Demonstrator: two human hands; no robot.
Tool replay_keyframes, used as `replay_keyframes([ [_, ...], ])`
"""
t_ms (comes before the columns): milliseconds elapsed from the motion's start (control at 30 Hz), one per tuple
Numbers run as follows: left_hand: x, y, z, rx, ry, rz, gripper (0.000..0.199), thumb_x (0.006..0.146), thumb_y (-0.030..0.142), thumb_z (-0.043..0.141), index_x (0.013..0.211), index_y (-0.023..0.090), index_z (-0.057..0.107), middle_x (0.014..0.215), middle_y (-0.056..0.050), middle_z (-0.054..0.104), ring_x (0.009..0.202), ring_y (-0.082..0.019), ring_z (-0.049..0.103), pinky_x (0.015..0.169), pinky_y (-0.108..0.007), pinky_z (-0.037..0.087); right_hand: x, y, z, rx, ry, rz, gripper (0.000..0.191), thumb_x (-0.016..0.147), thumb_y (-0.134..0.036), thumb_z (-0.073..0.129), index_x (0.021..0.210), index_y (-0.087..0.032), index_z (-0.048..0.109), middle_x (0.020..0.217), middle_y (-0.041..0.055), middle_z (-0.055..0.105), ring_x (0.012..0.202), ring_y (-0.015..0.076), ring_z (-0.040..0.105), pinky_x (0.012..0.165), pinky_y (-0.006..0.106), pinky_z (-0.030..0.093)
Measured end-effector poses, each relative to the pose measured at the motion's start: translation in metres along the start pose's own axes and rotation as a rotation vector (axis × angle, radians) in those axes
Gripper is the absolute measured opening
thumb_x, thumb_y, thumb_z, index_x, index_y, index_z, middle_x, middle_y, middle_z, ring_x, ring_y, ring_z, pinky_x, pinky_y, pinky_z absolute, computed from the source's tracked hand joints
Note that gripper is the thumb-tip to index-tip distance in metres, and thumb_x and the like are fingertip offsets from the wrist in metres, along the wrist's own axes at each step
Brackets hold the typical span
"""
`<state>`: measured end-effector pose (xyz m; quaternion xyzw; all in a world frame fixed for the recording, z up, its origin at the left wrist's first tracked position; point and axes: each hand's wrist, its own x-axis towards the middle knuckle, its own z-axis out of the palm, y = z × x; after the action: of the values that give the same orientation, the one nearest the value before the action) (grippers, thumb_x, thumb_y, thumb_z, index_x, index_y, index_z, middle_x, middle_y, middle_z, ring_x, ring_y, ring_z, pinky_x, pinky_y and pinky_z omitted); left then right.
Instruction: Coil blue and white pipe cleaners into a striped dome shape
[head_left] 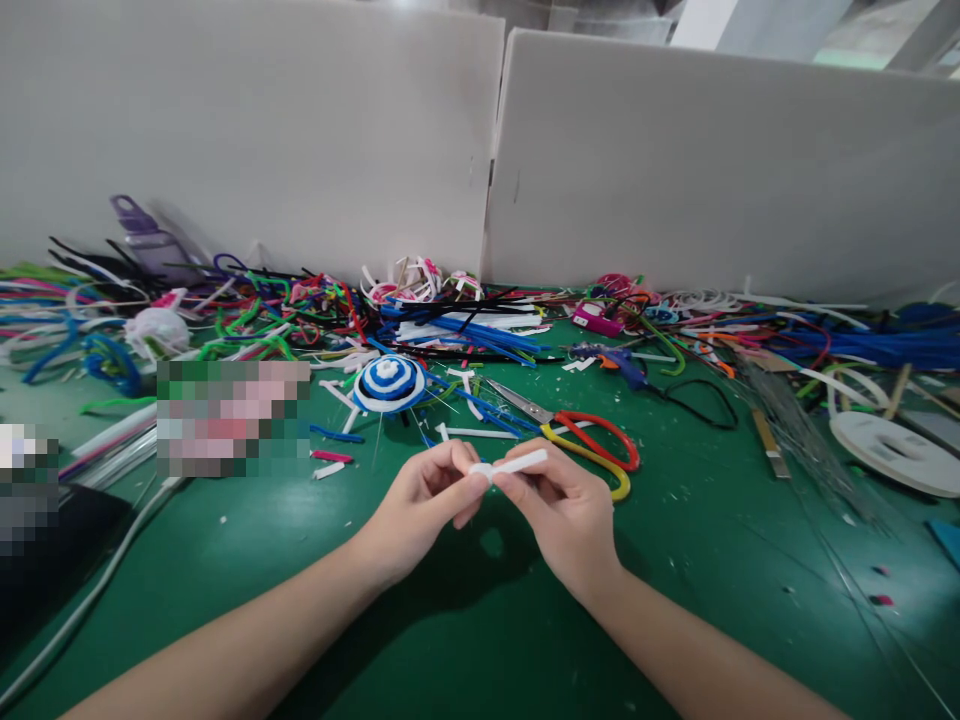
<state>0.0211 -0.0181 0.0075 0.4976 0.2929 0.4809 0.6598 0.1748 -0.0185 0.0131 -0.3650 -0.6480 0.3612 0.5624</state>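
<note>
A short white strip [523, 461] is held between my two hands above the green table [480, 650]. My left hand [431, 500] pinches its left end, which looks curled or folded. The thumb and fingers of my right hand [566, 515] close on the strip just beside that, and its straight end sticks out to the right over the fingers. Beyond my hands lies a round coil of blue and white rings [388, 382]. Scissors [600, 440] with red and yellow handles lie partly behind my right hand, blades pointing away to the left.
Colourful fuzzy stems [472, 325] are heaped along the grey partition [300, 140]. A glue gun [619, 362] with a black cable lies back right, a white spool [896, 452] at far right. A purple bottle [154, 243] stands back left; a white cable [97, 590] crosses the left side.
</note>
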Motion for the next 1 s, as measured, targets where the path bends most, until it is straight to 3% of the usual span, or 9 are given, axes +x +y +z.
replay_keyframes([
  [200, -0.0019, 0.0033, 0.0014, 0.257, 0.1, 0.025, 0.023, 0.083, 0.033, 0.057, 0.069, 0.017, 0.048, 0.063, 0.006, 0.043, 0.049, -0.006, 0.038, 0.048, -0.022, 0.029, 0.0004, 0.0006, -0.0012, -0.129, -0.01, -0.029, 0.007, 0.079, -0.02, 0.063, 0.073, -0.021, 0.066, 0.071, 0.0007, 0.063, 0.063, 0.0128, 0.058, 0.055, 0.024, 0.046],
  [333, -0.0018, 0.0034, 0.001, 0.505, 0.21, 0.067, 0.023, 0.081, 0.034, 0.059, 0.067, 0.018, 0.05, 0.062, 0.005, 0.046, 0.051, -0.008, 0.041, 0.05, -0.022, 0.032, 0.0036, 0.002, -0.0032, -0.14, -0.067, 0.098, 0.011, 0.079, -0.026, 0.062, 0.072, -0.019, 0.067, 0.066, 0.0013, 0.063, 0.059, 0.013, 0.057, 0.054, 0.024, 0.047],
  [400, -0.0002, 0.0026, 0.0001, 0.499, 0.195, 0.029, 0.024, 0.082, 0.036, 0.057, 0.067, 0.018, 0.05, 0.059, 0.005, 0.048, 0.05, -0.008, 0.044, 0.052, -0.023, 0.034, 0.0055, 0.0028, -0.0044, -0.103, -0.097, 0.204, 0.014, 0.079, -0.029, 0.062, 0.071, -0.018, 0.067, 0.058, -0.0006, 0.059, 0.052, 0.0109, 0.052, 0.048, 0.022, 0.043],
  [533, 0.0034, 0.0005, -0.0017, 0.284, 0.138, -0.06, 0.034, 0.09, 0.041, 0.04, 0.072, 0.017, 0.055, 0.056, 0.003, 0.053, 0.054, -0.012, 0.053, 0.062, -0.027, 0.04, 0.0074, 0.004, -0.0056, 0.004, -0.072, 0.308, 0.018, 0.078, -0.032, 0.063, 0.069, -0.018, 0.066, 0.052, -0.0034, 0.052, 0.045, 0.0074, 0.042, 0.041, 0.019, 0.035],
  [633, 0.0026, 0.0017, -0.0008, 0.225, 0.124, -0.059, 0.034, 0.091, 0.04, 0.038, 0.075, 0.016, 0.056, 0.062, 0.002, 0.054, 0.055, -0.012, 0.055, 0.063, -0.028, 0.041, 0.0069, 0.0037, -0.005, 0.0, -0.054, 0.293, 0.017, 0.078, -0.032, 0.064, 0.069, -0.017, 0.066, 0.054, -0.0025, 0.055, 0.047, 0.0079, 0.045, 0.043, 0.019, 0.037],
  [767, -0.0013, 0.0056, 0.0027, 0.37, 0.101, -0.04, 0.023, 0.086, 0.037, 0.051, 0.076, 0.017, 0.054, 0.057, 0.004, 0.054, 0.055, -0.012, 0.054, 0.062, -0.026, 0.04, 0.0054, 0.0031, -0.0037, -0.043, -0.069, 0.22, 0.014, 0.078, -0.03, 0.063, 0.073, -0.018, 0.068, 0.063, 0.0005, 0.063, 0.055, 0.0115, 0.055, 0.05, 0.022, 0.045],
  [1000, -0.0024, 0.0036, 0.0028, 0.471, 0.133, 0.009, 0.022, 0.082, 0.036, 0.057, 0.07, 0.018, 0.051, 0.059, 0.005, 0.05, 0.051, -0.009, 0.052, 0.053, -0.023, 0.038, 0.0042, 0.0028, -0.0034, -0.044, -0.078, 0.186, 0.012, 0.078, -0.029, 0.063, 0.076, -0.019, 0.07, 0.062, -0.0003, 0.063, 0.053, 0.0104, 0.054, 0.048, 0.021, 0.044],
])
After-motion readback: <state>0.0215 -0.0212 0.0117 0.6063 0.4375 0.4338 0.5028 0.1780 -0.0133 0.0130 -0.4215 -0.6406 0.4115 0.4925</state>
